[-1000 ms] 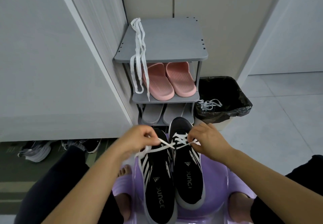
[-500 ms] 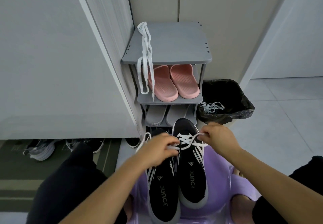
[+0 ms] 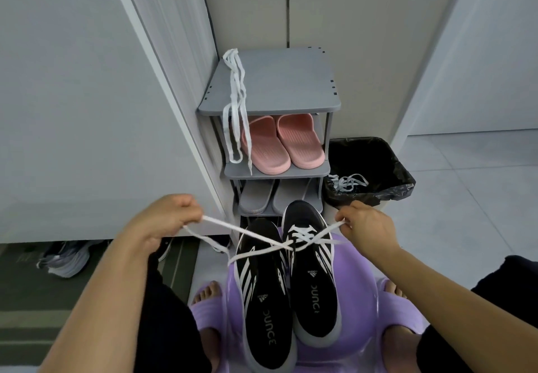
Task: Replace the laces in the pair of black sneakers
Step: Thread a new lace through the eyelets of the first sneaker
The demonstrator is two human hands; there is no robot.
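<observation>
Left hand (image 3: pixel 171 218): grip closed, fingers curled round one end of the white lace (image 3: pixel 247 231). Right hand (image 3: pixel 367 228): grip closed, thumb and fingers pinching the other end. Both ends were drawn outward and looked taut, with the two grips well apart.

Between the grips, the lace strands crossed over the front of the right sneaker (image 3: pixel 316 294), where white lacing was threaded through the forward eyelets. That sneaker lay just inward of and below the right grip. A further run of lace dropped slack from beneath the left grip and lay across the left sneaker (image 3: pixel 263 308); which end it belonged to could not be told. No lacing of its own showed on the left sneaker, which lay below and between the grips, touching its partner side by side. Both sneakers rested, toes pointing away, on a purple stool (image 3: pixel 361 268).

Beyond the grips stood a grey shoe rack (image 3: pixel 291 81). A spare white lace (image 3: pixel 236 93) was draped over the front edge of its top shelf, on the left-grip side, hanging down past pink slippers (image 3: pixel 281 145) on the shelf beneath. Grey slippers (image 3: pixel 270 198) occupied the next shelf down. Just beyond the right grip stood a bin (image 3: pixel 387 169) lined in black, with loose laces (image 3: pixel 349 182) inside it.
</observation>
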